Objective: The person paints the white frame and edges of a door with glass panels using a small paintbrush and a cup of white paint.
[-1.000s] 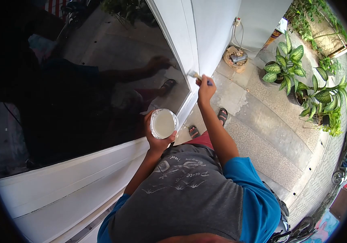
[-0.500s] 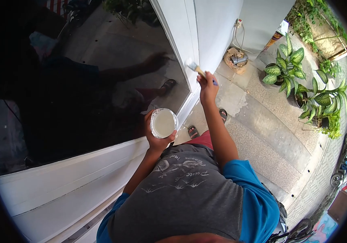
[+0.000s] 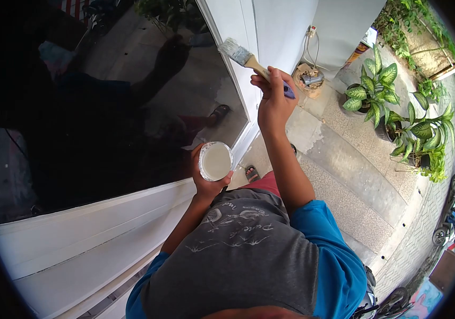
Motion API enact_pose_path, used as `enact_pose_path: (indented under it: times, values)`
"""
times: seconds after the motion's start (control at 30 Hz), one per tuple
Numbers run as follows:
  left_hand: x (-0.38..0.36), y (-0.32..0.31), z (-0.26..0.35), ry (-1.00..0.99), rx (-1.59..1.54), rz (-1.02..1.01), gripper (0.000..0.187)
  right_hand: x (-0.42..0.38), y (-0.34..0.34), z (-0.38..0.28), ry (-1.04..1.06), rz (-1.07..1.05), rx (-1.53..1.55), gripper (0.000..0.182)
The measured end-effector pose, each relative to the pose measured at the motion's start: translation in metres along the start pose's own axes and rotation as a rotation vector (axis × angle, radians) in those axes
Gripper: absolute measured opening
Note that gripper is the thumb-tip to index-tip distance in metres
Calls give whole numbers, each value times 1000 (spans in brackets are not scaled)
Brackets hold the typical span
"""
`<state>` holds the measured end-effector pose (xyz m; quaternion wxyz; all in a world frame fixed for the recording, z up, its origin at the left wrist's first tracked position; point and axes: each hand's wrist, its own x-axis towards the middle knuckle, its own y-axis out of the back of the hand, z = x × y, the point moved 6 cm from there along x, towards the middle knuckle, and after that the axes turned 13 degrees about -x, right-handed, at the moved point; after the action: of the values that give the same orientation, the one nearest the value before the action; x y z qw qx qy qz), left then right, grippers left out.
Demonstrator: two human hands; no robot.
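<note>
Right hand (image 3: 273, 103) grips brush (image 3: 244, 56), bristles angled up-left toward frame (image 3: 231, 32). Left hand (image 3: 206, 183), lower, cups paint cup (image 3: 215, 161).

Potted plants (image 3: 379, 87), parked motorbikes (image 3: 453, 220)

The right hand (image 3: 273, 106) covers the middle of the paintbrush (image 3: 248, 58) handle, the left hand's fingers (image 3: 206, 186) hide the lower wall of the paint cup (image 3: 215, 161), and one sandal (image 3: 252, 173) shows only partly behind the forearm.
</note>
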<state>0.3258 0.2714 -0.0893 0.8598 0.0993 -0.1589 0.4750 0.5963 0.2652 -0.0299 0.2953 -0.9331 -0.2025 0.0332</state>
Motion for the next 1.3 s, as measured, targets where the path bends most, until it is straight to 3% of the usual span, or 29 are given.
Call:
enact_pose_path:
  times: [0.1, 0.23, 0.4, 0.5, 0.67, 0.73, 0.83, 1.03, 1.1, 1.23, 1.3]
  values:
    - [1, -2, 5, -15, 45, -27, 97, 1, 13, 33, 22, -42, 21, 27]
    - [1, 0, 3, -23, 7, 9, 86, -17, 72, 122, -94, 66, -96, 26]
    - [-2, 0, 3, -25, 7, 18, 86, -44, 161, 227, -287, 326, -374, 25]
    - [-3, 1, 1, -15, -26, 33, 86, -26, 125, 192, -255, 243, -313, 24]
    - [-4, -1, 1, -3, -11, 8, 86, -12, 14, 18, -53, 37, -75, 27]
    - [-4, -3, 3, -6, 4, 3, 86, -11, 0, -5, 6, 2, -38, 27]
    - [-4, -3, 4, -23, 31, -3, 86, -4, -6, 1, 36, -74, 39, 27]
    - [-5, -4, 3, -35, 26, 25, 88, -25, 99, 153, -124, 83, -184, 25]
    - [-6, -3, 3, -29, 26, 28, 88, -37, 140, 204, -236, 219, -400, 24]
    - [-2, -6, 2, -25, 19, 22, 88, -36, 129, 204, -304, 246, -385, 24]
    - [-6, -6, 2, -18, -4, 28, 87, -25, 80, 136, -248, 171, -248, 25]
